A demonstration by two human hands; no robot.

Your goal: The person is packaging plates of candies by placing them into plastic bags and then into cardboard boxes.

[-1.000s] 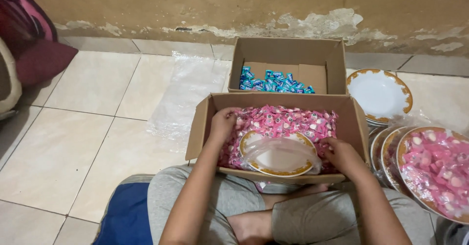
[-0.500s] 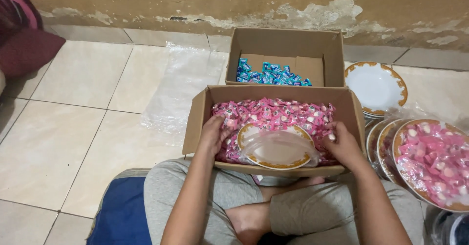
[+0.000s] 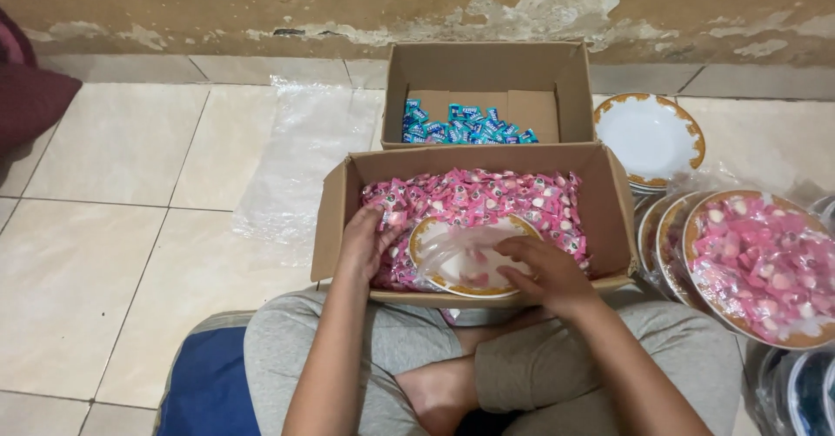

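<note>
We are sitting cross-legged with the near box (image 3: 474, 227) of pink candies (image 3: 487, 194) on our lap. Our right hand (image 3: 544, 271) has just come in from the box's right side and is now lying over the gold-rimmed plate (image 3: 435, 232) in its clear bag (image 3: 457, 249), fingers curled; whether it is holding candies we cannot tell. Our left hand (image 3: 365, 245) is staying in the candies at the plate's left edge, fingers bent, so the filling looks to be starting.

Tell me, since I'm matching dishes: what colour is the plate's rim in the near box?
Gold on white plate, in the head view.
</note>
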